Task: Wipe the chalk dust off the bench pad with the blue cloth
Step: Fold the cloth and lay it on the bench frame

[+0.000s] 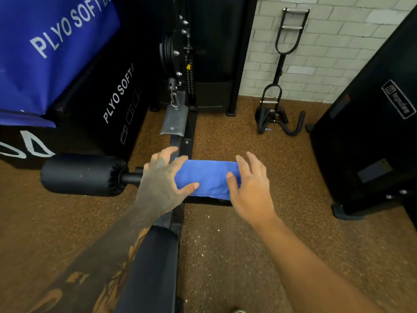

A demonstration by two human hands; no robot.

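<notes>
**Blue cloth pressed over a roller pad by both hands**

Both forearms are extended forward and downward from the bottom of the view, converging on the blue cloth (208, 178). The cloth is draped over the right-hand roller pad of the bench frame, which is almost wholly covered by it; only a dark edge is seen beneath. The left hand (163, 181), tattooed like its forearm, is laid on the cloth's left end with the fingers spread and the thumb pressed onto the fabric. The right hand (250, 188) is set at the cloth's right end, fingers loosely parted, thumb on the fabric; a closed grasp is not shown by either hand.

The bare left roller pad (82, 175) is seen beside the left hand. The bench pad (153, 267) lies below, partly under the left forearm. White specks are scattered on the brown floor (225, 256) beside it.

"PLYO SOFT" is read on the blue plyo box (52, 53) and on the black plyo box (108, 105). A logo on the black machine (372, 143) at right cannot be read with certainty.
</notes>
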